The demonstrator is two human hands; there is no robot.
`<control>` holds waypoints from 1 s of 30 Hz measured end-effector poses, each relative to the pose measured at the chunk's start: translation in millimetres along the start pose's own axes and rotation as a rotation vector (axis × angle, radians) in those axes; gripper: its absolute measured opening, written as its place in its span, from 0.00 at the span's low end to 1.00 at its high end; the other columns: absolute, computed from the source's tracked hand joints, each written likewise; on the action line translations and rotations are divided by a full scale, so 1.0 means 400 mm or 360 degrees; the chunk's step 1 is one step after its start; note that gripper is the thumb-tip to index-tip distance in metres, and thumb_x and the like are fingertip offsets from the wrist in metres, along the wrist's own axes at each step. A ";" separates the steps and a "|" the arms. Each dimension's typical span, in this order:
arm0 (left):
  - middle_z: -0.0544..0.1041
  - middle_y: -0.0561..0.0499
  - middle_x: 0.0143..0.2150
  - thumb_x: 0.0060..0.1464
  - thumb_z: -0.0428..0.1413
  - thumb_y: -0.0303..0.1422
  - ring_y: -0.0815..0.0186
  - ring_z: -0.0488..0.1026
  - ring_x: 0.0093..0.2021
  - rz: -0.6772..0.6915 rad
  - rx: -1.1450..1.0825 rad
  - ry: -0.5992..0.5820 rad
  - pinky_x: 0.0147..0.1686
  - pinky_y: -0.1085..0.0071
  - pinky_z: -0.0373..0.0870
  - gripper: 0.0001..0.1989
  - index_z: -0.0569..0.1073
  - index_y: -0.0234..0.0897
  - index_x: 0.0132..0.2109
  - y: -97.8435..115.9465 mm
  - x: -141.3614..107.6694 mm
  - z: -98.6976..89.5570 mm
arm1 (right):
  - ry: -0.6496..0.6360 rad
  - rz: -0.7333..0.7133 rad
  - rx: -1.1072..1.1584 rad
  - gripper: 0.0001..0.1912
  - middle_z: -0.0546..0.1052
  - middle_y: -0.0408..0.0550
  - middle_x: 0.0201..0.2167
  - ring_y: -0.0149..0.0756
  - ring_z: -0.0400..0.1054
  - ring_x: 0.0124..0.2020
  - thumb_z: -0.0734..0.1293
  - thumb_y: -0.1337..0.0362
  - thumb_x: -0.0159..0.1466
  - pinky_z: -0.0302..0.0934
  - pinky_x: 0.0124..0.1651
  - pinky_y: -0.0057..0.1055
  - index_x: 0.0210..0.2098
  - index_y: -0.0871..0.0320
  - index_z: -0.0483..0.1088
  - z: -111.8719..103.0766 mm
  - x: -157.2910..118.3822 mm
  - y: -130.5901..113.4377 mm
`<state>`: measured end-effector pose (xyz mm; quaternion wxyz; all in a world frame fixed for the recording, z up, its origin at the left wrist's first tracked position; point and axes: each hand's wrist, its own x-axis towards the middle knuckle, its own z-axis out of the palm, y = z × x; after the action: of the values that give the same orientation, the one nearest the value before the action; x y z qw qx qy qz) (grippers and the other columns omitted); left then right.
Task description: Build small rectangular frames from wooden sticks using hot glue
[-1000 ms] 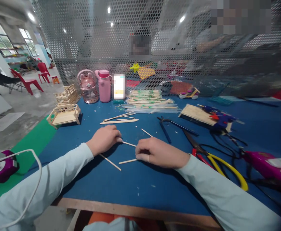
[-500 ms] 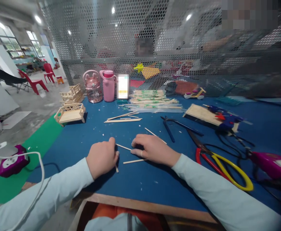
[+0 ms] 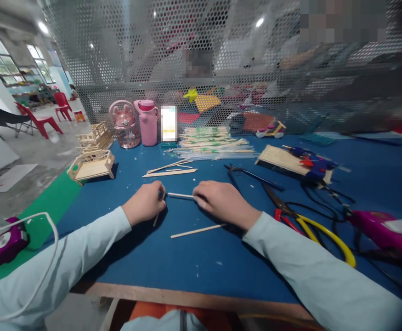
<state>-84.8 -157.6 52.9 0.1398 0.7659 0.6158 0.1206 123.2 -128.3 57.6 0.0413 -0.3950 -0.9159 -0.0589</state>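
My left hand (image 3: 143, 202) is closed in a pinch on a thin wooden stick (image 3: 156, 219), whose lower end slants out below the fingers. Opposite it, my right hand (image 3: 224, 202) pinches a second wooden stick (image 3: 180, 196) that points left. The free end of this stick comes close to my left fingertips; a small gap seems to show between them. Below my right hand lies a loose stick (image 3: 195, 231) on the blue tabletop (image 3: 145, 262), its right end hidden under the hand. Further back, a few cut sticks (image 3: 169, 173) lie in a small group.
Diagonal cutters (image 3: 252, 176), red-and-yellow-handled pliers (image 3: 311, 225) and a blue glue gun (image 3: 319, 168) on a wooden panel lie right. Bundled sticks (image 3: 211, 142), a pink bottle (image 3: 148, 124) and a phone (image 3: 169, 123) stand behind. A miniature wooden bed (image 3: 93, 168) is left.
Both hands have moved away from me, raising the two sticks with them. The right hand's stick now lies more level. The camera view has shifted slightly to the right.
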 end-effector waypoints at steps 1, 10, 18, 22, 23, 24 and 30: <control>0.76 0.47 0.32 0.45 0.53 0.25 0.64 0.73 0.32 -0.0028 -0.0039 0.0004 0.32 0.72 0.66 0.14 0.69 0.32 0.43 -0.005 0.007 -0.002 | 0.0018 0.0030 -0.0002 0.11 0.74 0.51 0.34 0.36 0.66 0.36 0.57 0.66 0.62 0.50 0.32 0.27 0.34 0.58 0.71 0.003 0.004 0.009; 0.76 0.52 0.24 0.47 0.54 0.29 0.68 0.72 0.24 -0.0160 -0.0256 -0.0076 0.30 0.74 0.67 0.16 0.73 0.32 0.45 -0.013 -0.019 0.008 | 0.0044 -0.0081 0.0010 0.11 0.74 0.50 0.34 0.36 0.66 0.36 0.57 0.66 0.63 0.51 0.34 0.28 0.34 0.59 0.70 0.039 0.023 0.006; 0.75 0.51 0.22 0.47 0.53 0.29 0.67 0.72 0.24 -0.0064 -0.0191 0.0016 0.31 0.73 0.67 0.13 0.76 0.32 0.41 -0.012 -0.008 0.019 | 0.0102 -0.0130 -0.0007 0.11 0.74 0.49 0.33 0.37 0.66 0.36 0.57 0.65 0.64 0.52 0.36 0.29 0.35 0.59 0.71 0.051 0.032 0.016; 0.75 0.52 0.22 0.47 0.54 0.30 0.67 0.72 0.25 -0.0052 -0.0158 0.0039 0.31 0.73 0.66 0.13 0.76 0.33 0.41 -0.007 -0.009 0.018 | 0.0111 -0.0141 -0.0018 0.11 0.74 0.49 0.33 0.37 0.66 0.36 0.57 0.66 0.64 0.52 0.36 0.29 0.34 0.59 0.71 0.053 0.038 0.014; 0.75 0.51 0.22 0.47 0.54 0.30 0.66 0.72 0.25 -0.0051 -0.0141 0.0041 0.31 0.73 0.66 0.12 0.76 0.33 0.40 -0.007 -0.008 0.017 | 0.0114 -0.0138 -0.0013 0.11 0.74 0.49 0.33 0.36 0.66 0.36 0.57 0.66 0.64 0.52 0.36 0.29 0.34 0.59 0.71 0.054 0.039 0.013; 0.76 0.51 0.23 0.47 0.54 0.31 0.66 0.72 0.25 -0.0050 -0.0115 0.0042 0.31 0.73 0.66 0.12 0.76 0.33 0.40 -0.006 -0.007 0.016 | 0.0116 -0.0137 -0.0006 0.11 0.74 0.49 0.33 0.37 0.66 0.37 0.57 0.66 0.64 0.52 0.37 0.29 0.34 0.59 0.71 0.055 0.040 0.013; 0.77 0.48 0.26 0.47 0.55 0.34 0.64 0.73 0.28 -0.0063 0.0005 0.0039 0.31 0.72 0.65 0.12 0.76 0.33 0.38 -0.014 -0.002 0.016 | 0.0111 -0.0160 -0.0009 0.12 0.73 0.50 0.33 0.36 0.66 0.36 0.56 0.65 0.64 0.52 0.36 0.29 0.34 0.59 0.70 0.054 0.040 0.017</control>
<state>-87.7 -157.6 45.2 0.1335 0.7523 0.6327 0.1262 116.7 -109.3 38.6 0.0690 -0.3462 -0.9324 -0.0772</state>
